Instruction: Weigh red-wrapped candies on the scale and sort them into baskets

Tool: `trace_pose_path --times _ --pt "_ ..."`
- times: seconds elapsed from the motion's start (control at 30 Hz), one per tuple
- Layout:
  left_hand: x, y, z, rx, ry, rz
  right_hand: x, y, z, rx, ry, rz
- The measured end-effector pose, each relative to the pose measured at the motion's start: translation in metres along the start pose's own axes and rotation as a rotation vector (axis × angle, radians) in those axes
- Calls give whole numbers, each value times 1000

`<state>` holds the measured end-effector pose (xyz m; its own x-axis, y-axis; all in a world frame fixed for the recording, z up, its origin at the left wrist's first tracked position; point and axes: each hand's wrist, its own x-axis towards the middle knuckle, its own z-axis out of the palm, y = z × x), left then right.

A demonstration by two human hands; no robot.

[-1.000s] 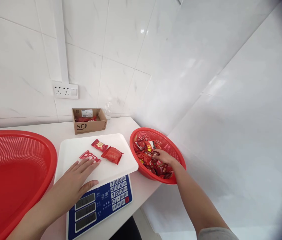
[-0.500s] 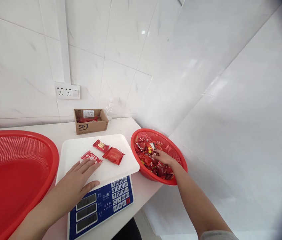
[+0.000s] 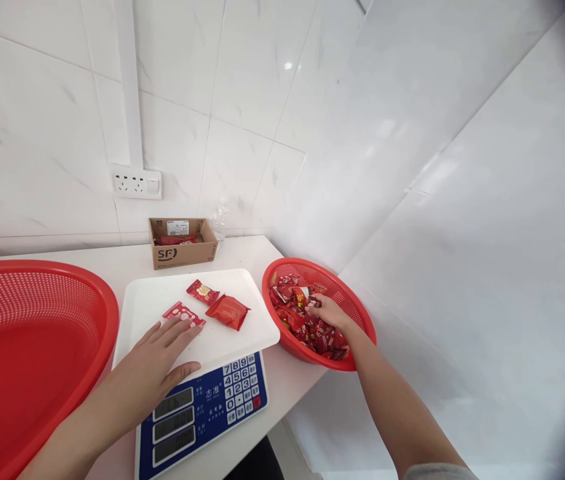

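Note:
My left hand lies flat with fingers spread over the near-left part of the white weighing tray. Its fingertips touch or overlap a pink-red dotted packet. Beyond it on the tray are a small red packet with a pale emblem and a larger plain red packet. Inside the right red basket, my right hand is among many red-wrapped snack packets. Its fingers are bent around a dark red packet, partly hidden by them.
Below the tray is the scale's blue panel with keys and displays. A large red basket stands at the left. Behind the tray are a cardboard box with red packets and a clear plastic bottle. Tiled walls border the table.
My right hand's fingers have curled in a little more around a packet in the basket. The left hand and the packets on the tray stay in place.

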<state>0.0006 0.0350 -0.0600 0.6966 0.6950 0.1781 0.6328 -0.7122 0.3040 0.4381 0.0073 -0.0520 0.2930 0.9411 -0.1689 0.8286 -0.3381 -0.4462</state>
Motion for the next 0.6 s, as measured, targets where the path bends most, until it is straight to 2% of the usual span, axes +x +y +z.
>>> trace_pose_path --times 0.07,0.17,0.3,0.47,0.6 --pt "0 1 0 0 1 5 2 -4 0 5 5 -15" --pt "0 1 1 4 4 11 10 -14 4 -25 -59 -3" --pt "1 1 1 1 10 26 29 -33 22 -110 -120 74" --pt "0 3 -2 0 11 24 36 -44 37 -152 -59 144" --pt "-1 7 -7 -14 -68 -11 24 -43 22 -118 80 155"
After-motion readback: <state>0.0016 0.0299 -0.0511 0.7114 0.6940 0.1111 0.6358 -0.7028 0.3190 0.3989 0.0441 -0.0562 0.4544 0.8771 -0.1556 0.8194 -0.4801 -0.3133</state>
